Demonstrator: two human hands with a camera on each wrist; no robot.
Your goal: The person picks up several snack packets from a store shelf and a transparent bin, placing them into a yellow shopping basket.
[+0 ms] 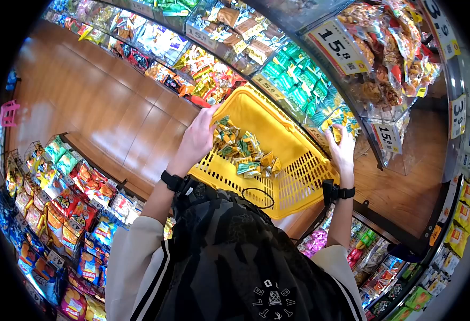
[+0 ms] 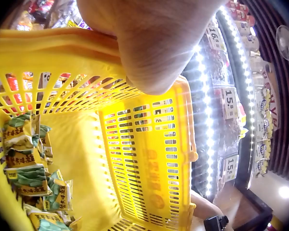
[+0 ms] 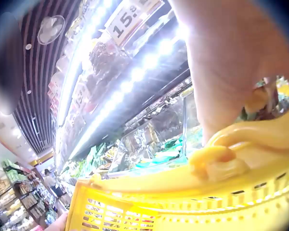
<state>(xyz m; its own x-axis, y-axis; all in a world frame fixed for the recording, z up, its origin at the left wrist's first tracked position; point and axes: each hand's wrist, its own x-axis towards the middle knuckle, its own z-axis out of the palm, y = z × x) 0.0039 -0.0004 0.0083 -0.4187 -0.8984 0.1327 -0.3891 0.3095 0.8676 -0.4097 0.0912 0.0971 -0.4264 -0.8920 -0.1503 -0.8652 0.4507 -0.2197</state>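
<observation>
The yellow basket (image 1: pixel 268 116) is held by its left rim in my left hand (image 1: pixel 196 138), which also shows over the rim in the left wrist view (image 2: pixel 154 48). Small yellow-and-green packets (image 1: pixel 250 144) lie in a loose group on the basket's left side; in the left wrist view the packets (image 2: pixel 26 166) sit against its wall. Beyond the basket's right rim, my right hand (image 1: pixel 342 152) has its fingers curled round a small yellow packet (image 1: pixel 336 134) above a shelf bin of similar packets. In the right wrist view this hand (image 3: pixel 231 62) partly hides the packet (image 3: pixel 256 100).
Bins of green packets (image 1: pixel 294 72) line the shelf beside the basket. A higher clear bin with a price card (image 1: pixel 337 47) juts out at the right. Snack shelves (image 1: pixel 77 198) stand at the lower left, and wooden floor (image 1: pixel 106 91) shows at the upper left.
</observation>
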